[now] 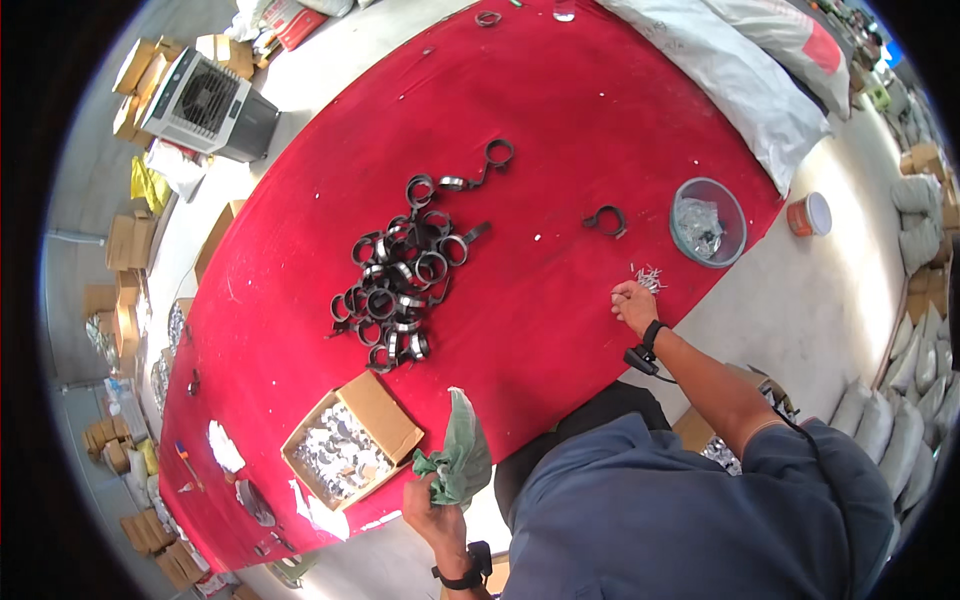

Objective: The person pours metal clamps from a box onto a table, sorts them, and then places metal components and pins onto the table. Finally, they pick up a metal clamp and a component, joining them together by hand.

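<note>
Slivers [650,279], pale and thin, sit in one small pile right at the fingertips of the right hand [634,306], and from my remote seat I see those fingers bent and drawn together; whether one is pinched between them, I cannot tell! Over to the left hand [432,512], and it's clamped on a crumpled green bundle [465,455], held up at the near edge of the red desk [560,110]. Counting now: one bundle, one pile of slivers too tangled for me to number, one lone dark ring [623,215] beyond the right hand, and one bowl [730,203] with clear plastic inside, just beside that pile. Left of centre, a big heap of dark rings [400,265], overlapping so much I can't give an exact count. One cardboard box [400,425] stands near the left hand, full of small grey-white pieces [342,450]. On to markings: two pale sacks [720,80] lie at the far right, one with a red printed patch, and any lettering there is too small for me to read
</note>
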The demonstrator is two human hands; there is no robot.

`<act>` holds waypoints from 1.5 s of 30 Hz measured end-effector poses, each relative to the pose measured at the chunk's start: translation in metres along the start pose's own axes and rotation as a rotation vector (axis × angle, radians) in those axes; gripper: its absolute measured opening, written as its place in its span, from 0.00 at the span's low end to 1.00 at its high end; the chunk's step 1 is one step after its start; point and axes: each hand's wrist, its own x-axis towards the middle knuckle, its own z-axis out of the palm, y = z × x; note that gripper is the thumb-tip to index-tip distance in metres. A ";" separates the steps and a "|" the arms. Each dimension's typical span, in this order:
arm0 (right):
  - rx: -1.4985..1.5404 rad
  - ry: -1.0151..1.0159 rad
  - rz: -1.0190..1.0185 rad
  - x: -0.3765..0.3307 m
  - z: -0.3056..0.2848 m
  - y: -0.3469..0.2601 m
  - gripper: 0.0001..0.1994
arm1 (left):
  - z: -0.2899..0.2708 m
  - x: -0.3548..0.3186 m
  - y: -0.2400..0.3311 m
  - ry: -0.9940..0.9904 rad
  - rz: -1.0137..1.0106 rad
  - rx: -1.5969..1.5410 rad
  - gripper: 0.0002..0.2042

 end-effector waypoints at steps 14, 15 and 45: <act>0.314 -0.575 0.132 -0.055 -0.032 -0.003 0.37 | 0.057 0.067 0.098 -0.191 0.252 -0.276 0.13; 0.376 -0.723 0.212 -0.065 -0.026 0.000 0.41 | 0.057 0.073 0.107 -0.183 0.252 -0.256 0.13; -0.255 -0.105 -0.467 -0.118 -0.029 -0.153 0.42 | 0.213 0.059 -0.018 -0.652 -0.907 -1.083 0.20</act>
